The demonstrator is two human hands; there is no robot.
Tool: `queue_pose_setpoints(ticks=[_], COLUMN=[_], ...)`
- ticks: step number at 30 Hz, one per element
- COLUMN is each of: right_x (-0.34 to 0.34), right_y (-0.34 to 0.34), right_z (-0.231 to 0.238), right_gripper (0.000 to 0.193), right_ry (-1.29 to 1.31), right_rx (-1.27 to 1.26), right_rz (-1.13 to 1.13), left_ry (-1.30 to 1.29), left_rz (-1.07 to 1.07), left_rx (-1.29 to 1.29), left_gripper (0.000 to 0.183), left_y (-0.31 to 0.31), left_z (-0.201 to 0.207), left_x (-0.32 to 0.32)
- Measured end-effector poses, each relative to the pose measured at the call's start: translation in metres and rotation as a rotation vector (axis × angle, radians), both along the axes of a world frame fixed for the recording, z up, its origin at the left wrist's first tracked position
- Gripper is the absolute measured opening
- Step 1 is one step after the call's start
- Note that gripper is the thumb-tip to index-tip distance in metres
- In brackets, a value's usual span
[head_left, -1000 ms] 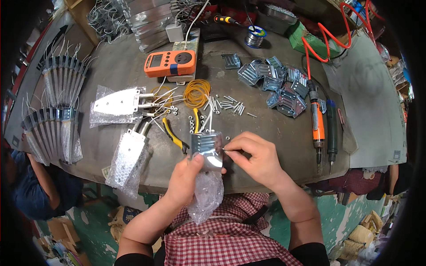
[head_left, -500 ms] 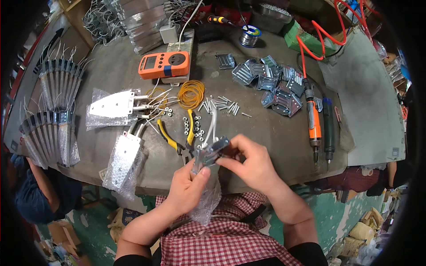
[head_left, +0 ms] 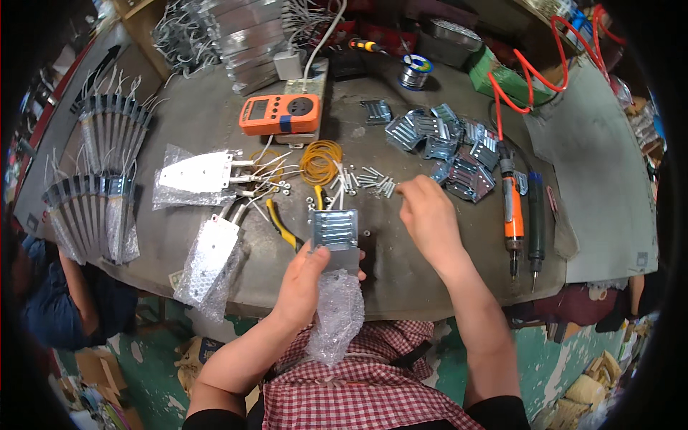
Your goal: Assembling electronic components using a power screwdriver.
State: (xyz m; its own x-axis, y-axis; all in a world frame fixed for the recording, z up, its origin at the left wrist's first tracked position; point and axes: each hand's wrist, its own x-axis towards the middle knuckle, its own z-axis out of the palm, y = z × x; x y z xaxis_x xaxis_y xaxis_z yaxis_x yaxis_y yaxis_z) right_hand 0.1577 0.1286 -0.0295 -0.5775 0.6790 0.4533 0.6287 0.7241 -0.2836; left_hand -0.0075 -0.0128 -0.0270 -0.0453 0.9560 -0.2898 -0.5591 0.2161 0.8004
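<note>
hanging over the near edge of the table (head_left: 401,279), in front of a checked apron (head_left: 358,394), bubble wrap (head_left: 335,315) covers the lower end of a slotted metal piece (head_left: 335,228); the left hand (head_left: 304,281) grips this piece upright, thumb on its lower left side, fingertips just showing past its right side. the right hand (head_left: 430,215) is well apart from it, fingers bunched near the right end of the loose screws (head_left: 373,178); whether they pinch one, i cannot tell. open room lies between the right hand and the orange screwdriver (head_left: 512,208), and down to the curved near edge; the left side is tighter, with a wrapped silver part (head_left: 215,247) and yellow-handled pliers (head_left: 284,223) close by. the pliers' jaws are hidden behind the left hand and the piece. beyond lie rubber bands (head_left: 321,163), a heap of slotted plates (head_left: 451,147), overlapping too much to count, and an orange meter (head_left: 281,115). farthest, a red cord (head_left: 530,68) is cut off by the dark rim.
</note>
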Motion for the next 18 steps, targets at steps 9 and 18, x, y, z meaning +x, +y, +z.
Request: queue_pose_setpoints(ticks=[9,18], right_x=[0.017,-0.015], right_y=[0.015,0.068], right_z=[0.004,-0.008], right_gripper=[0.011,0.006], right_ry=[0.165,-0.221], right_rx=[-0.226,0.143], right_rz=[-0.055,-0.168], left_ry=[-0.050,-0.066], left_rz=[0.030,0.011], left_rx=[-0.044,0.001], left_gripper=[0.040,0.040], left_y=[-0.003,-0.006], left_z=[-0.007,-0.003], left_x=[-0.004,0.001])
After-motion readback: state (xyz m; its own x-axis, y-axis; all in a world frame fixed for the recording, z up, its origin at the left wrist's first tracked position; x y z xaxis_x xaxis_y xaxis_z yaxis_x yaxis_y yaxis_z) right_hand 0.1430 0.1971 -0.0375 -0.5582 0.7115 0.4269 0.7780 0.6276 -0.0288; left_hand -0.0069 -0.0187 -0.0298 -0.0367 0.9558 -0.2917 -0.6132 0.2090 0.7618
